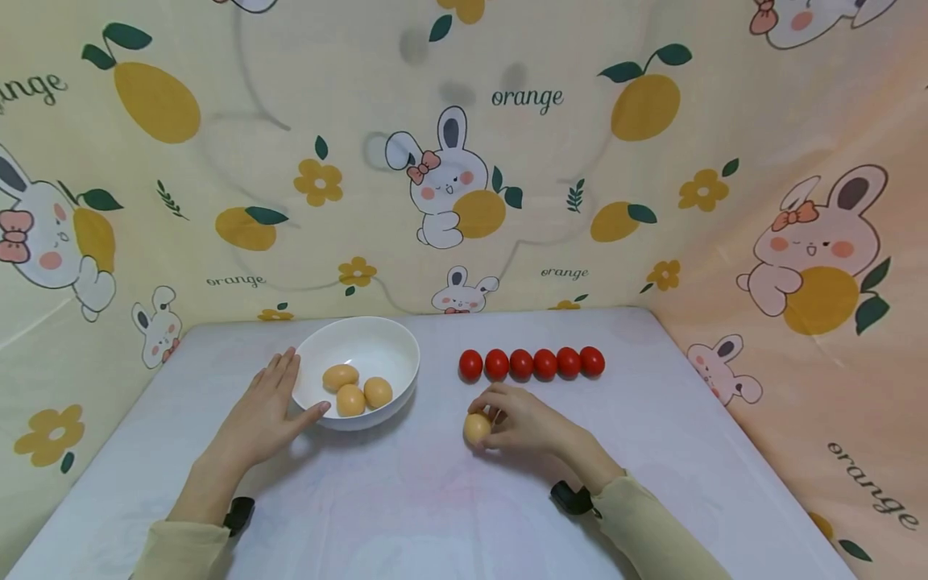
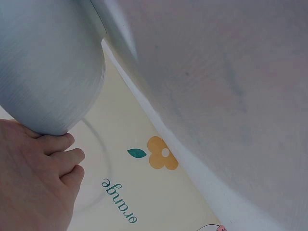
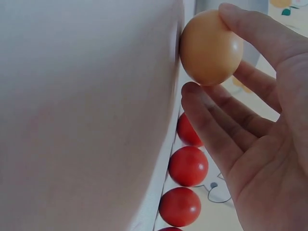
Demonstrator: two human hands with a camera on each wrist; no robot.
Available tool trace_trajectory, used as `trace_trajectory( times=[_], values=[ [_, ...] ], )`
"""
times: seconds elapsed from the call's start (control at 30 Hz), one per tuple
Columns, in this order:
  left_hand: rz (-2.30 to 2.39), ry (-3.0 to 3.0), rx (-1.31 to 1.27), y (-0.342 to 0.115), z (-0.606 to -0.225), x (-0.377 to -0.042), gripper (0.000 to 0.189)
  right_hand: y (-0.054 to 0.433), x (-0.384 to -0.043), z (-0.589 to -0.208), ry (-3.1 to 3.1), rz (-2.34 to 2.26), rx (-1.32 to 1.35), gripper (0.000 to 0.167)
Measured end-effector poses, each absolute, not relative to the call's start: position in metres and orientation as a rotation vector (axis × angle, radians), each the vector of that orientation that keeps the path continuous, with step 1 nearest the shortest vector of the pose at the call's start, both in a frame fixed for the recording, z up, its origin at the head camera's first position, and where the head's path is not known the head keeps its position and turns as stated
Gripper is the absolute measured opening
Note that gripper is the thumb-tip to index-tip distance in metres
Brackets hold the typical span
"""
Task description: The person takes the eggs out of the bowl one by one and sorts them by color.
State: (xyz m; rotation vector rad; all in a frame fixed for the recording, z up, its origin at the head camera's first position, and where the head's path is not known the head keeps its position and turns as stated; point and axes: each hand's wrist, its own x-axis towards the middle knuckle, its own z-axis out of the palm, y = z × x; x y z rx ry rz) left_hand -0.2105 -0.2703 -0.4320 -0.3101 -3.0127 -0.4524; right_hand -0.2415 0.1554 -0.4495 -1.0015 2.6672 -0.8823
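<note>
A brown egg [image 1: 477,430] is pinched between the thumb and fingers of my right hand [image 1: 525,420], low at the white tabletop in front of the tomatoes. The right wrist view shows the egg [image 3: 211,48] up close, thumb on its upper side and fingers around it. My left hand [image 1: 264,411] rests against the left side of a white bowl [image 1: 402,354], fingers stretched along the outer wall and thumb at the front rim. Inside the bowl lie three brown eggs [image 1: 351,399]. In the left wrist view the fingers touch the bowl's underside [image 2: 48,62].
Several red tomatoes [image 1: 520,365] stand in a row behind my right hand, to the right of the bowl. A patterned cloth [image 1: 536,169] with rabbits and oranges hangs behind the white table [image 1: 406,515] and along both its sides.
</note>
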Motion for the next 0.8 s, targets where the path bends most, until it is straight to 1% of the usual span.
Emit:
trace_trajectory(
  times=[0.4,0.8],
  values=[
    [-0.458,-3.008,-0.324,-0.2705,-0.4279,-0.2084,0.108,0.1555,-0.2436,-0.4503,2.672,-0.874,-0.980,0.043],
    [-0.457,-3.007,-0.328,-0.2706,-0.4292,-0.2086,0.108,0.1546,-0.2433,-0.4503,2.657,-0.891,-1.033,0.046]
  ],
)
